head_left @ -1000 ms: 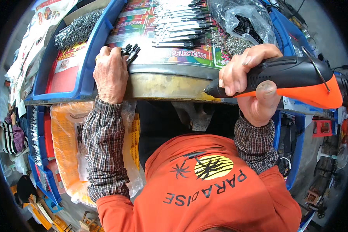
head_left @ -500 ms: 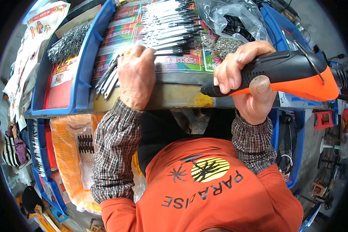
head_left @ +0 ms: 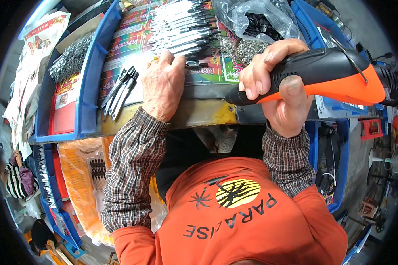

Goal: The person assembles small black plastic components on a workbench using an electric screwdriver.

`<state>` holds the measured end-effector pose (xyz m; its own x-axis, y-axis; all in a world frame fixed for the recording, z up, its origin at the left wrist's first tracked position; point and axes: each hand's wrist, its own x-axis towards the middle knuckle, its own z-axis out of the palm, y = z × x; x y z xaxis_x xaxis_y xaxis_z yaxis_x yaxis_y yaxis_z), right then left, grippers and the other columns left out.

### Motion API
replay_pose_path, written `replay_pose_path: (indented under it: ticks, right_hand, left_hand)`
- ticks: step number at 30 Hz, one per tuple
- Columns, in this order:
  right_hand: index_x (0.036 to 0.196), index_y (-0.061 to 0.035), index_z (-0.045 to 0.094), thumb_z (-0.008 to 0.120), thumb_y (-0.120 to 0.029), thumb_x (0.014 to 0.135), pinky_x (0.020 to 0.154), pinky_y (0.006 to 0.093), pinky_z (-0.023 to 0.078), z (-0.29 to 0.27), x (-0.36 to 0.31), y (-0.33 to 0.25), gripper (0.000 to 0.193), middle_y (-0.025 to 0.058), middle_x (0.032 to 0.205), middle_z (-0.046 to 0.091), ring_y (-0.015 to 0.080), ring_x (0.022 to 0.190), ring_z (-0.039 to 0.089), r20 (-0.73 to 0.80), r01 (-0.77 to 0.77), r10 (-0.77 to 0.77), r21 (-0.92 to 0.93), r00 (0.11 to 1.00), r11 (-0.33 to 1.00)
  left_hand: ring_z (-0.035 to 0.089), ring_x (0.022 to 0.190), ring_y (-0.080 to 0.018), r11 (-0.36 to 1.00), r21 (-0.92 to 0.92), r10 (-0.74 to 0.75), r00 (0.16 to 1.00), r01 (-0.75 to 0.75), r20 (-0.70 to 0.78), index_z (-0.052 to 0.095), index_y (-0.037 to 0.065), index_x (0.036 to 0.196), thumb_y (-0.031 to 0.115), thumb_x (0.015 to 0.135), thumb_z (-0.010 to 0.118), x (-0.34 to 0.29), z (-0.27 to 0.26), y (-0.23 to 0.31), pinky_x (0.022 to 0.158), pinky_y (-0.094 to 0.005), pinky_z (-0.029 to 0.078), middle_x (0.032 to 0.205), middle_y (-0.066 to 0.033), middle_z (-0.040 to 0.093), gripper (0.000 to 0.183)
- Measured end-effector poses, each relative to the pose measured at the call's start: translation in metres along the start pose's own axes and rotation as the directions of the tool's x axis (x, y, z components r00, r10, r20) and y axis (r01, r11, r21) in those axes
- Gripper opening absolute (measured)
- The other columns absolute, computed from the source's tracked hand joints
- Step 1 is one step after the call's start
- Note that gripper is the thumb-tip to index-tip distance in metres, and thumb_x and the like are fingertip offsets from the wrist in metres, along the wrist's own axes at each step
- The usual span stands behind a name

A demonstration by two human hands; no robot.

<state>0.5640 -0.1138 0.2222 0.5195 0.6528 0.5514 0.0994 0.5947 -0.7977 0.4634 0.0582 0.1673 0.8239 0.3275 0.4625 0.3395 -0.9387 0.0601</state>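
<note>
My left hand (head_left: 163,86) is palm down on the bench with its fingers curled. A slim silver piece with a black end (head_left: 197,65) juts out from under them to the right; the fingertips are hidden. Left of this hand lies a small loose pile of similar slim pieces (head_left: 120,92). Beyond it, a long row of these pieces (head_left: 181,31) lies side by side on colourful printed sheets. My right hand (head_left: 281,88) is wrapped round an orange and black electric screwdriver (head_left: 336,79), held level above the bench edge, its tip pointing left.
A blue bin (head_left: 90,84) at the left holds many small dark metal parts (head_left: 73,57). Small silver parts (head_left: 250,51) are heaped behind the right hand, beside a clear plastic bag (head_left: 269,20). Below the bench edge sits an orange basket lined with plastic (head_left: 77,176).
My left hand has moved right, away from the small pile, which now lies apart from it. My right hand keeps its hold on the screwdriver. The whole view has shifted slightly.
</note>
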Motion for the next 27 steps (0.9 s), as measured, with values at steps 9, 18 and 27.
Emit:
replay_pose_path:
  ticks: [9,18,27]
  right_hand:
    - [0.098,-0.0003,0.046,0.062,-0.02,0.082,0.057,0.0285,0.046,-0.003,0.003,0.012,0.03,0.0057,0.069,0.05,0.0136,0.058,0.052,-0.02,0.065,-0.063,0.116,0.998,0.991]
    - [0.1,-0.0035,0.046,0.06,-0.038,0.086,0.062,0.0334,0.043,-0.004,0.009,0.022,0.04,0.0051,0.067,0.048,0.0156,0.059,0.049,-0.04,0.09,-0.087,0.055,0.995,0.994]
    - [0.103,-0.005,0.049,0.06,-0.031,0.087,0.063,0.0361,0.044,0.002,0.015,0.041,0.032,0.0078,0.07,0.049,0.0182,0.063,0.051,-0.108,0.122,-0.105,0.163,0.989,0.979]
  left_hand:
    - [0.055,0.077,-0.0298,0.994,-0.091,0.063,0.996,-0.057,0.057,0.061,0.011,0.082,0.016,0.076,0.061,0.001,-0.004,0.006,0.074,-0.0402,0.042,0.081,-0.0098,0.053,0.008]
    - [0.055,0.076,-0.0315,0.933,-0.357,0.004,0.993,-0.045,-0.116,0.058,0.007,0.083,0.007,0.075,0.062,-0.006,-0.008,0.003,0.07,-0.0395,0.043,0.079,-0.0116,0.055,0.01]
    - [0.06,0.069,-0.0235,0.794,-0.591,-0.201,0.979,0.144,-0.032,0.06,0.003,0.091,0.002,0.076,0.065,-0.017,-0.033,0.005,0.062,-0.0322,0.047,0.077,-0.0104,0.06,0.017]
